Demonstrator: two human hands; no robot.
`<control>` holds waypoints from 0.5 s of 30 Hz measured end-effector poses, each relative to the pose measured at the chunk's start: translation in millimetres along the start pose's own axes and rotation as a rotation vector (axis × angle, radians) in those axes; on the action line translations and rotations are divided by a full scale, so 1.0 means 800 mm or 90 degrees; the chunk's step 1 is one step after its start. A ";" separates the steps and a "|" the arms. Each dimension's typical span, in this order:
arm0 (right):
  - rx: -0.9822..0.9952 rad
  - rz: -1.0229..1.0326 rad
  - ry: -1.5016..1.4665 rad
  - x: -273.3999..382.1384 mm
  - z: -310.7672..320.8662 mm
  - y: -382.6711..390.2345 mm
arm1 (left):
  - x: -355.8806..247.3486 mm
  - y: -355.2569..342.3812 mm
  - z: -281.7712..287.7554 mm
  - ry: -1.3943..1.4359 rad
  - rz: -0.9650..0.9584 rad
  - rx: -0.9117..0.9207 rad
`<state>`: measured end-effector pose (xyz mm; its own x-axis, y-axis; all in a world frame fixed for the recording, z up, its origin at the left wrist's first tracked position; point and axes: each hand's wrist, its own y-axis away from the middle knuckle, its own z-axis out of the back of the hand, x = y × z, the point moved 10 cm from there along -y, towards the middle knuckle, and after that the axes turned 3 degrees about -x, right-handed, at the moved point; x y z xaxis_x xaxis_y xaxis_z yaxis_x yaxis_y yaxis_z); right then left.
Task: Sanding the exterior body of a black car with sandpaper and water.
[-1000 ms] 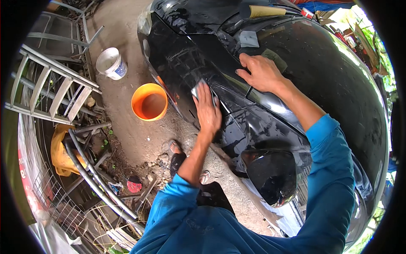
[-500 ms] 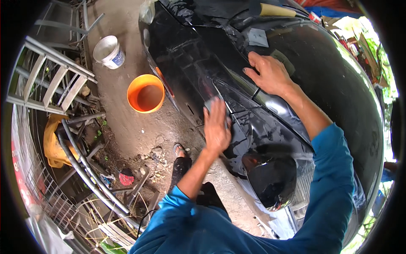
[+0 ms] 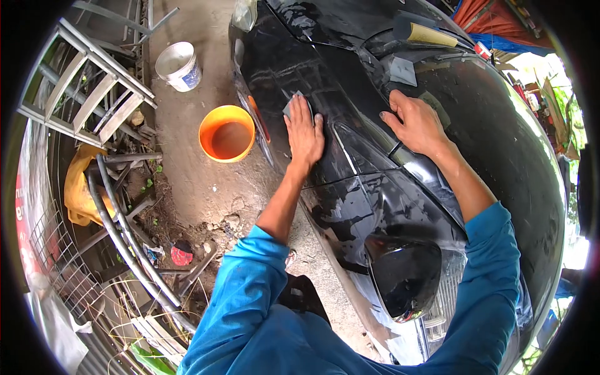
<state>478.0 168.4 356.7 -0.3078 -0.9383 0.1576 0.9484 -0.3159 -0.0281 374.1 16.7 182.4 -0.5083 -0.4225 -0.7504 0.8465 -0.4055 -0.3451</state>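
Note:
My left hand (image 3: 304,140) lies flat on the wet black side panel of a car (image 3: 350,87), pressing a small grey piece of sandpaper (image 3: 289,111) under its fingers. Most of that piece is hidden by the hand. Smeared, whitish wet streaks mark the panel around it. My right hand (image 3: 417,125) leans on the car near the base of the windshield, its thumb apart from the bent fingers and nothing visible in it. Just above it lies a grey sheet (image 3: 403,71), and a darker, greenish piece (image 3: 435,107) sits beside the knuckles on the glass.
An orange bucket (image 3: 250,119) holding murky water stands on the ground left of the car, with a white bucket (image 3: 194,75) beyond it. Metal frames (image 3: 94,87) and a yellow cloth or bag (image 3: 78,197) line the left. A black side mirror (image 3: 406,275) juts out near my body.
My left hand has slid forward along the panel with the sandpaper, away from my body. The right hand stays on the car, and the whole view has shifted slightly.

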 end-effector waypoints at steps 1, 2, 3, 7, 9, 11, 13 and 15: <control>0.000 0.004 -0.001 -0.001 -0.005 -0.001 | -0.003 0.011 -0.003 -0.011 -0.002 -0.004; -0.043 0.019 -0.010 -0.017 -0.003 0.006 | -0.030 0.056 -0.028 0.019 -0.030 0.040; -0.088 0.045 -0.027 -0.022 0.002 0.010 | -0.057 0.117 -0.033 0.037 -0.057 0.077; 0.010 -0.015 0.009 -0.015 0.002 0.009 | -0.067 0.139 -0.013 0.032 -0.128 0.115; -0.031 0.019 -0.004 -0.001 0.005 0.003 | -0.015 0.017 0.005 -0.032 -0.066 -0.012; -0.016 0.012 -0.001 0.005 0.002 -0.002 | 0.010 -0.064 0.006 -0.090 -0.031 -0.047; 0.003 -0.004 0.009 -0.002 -0.001 0.000 | -0.019 -0.022 -0.008 -0.019 -0.105 -0.031; -0.013 -0.011 0.004 -0.019 0.001 0.009 | -0.061 0.075 -0.018 0.101 -0.186 0.073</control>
<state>489.5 180.2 354.6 -0.3241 -0.9337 0.1522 0.9414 -0.3342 -0.0456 452.0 24.4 189.8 -0.6876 -0.1478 -0.7109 0.6411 -0.5834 -0.4987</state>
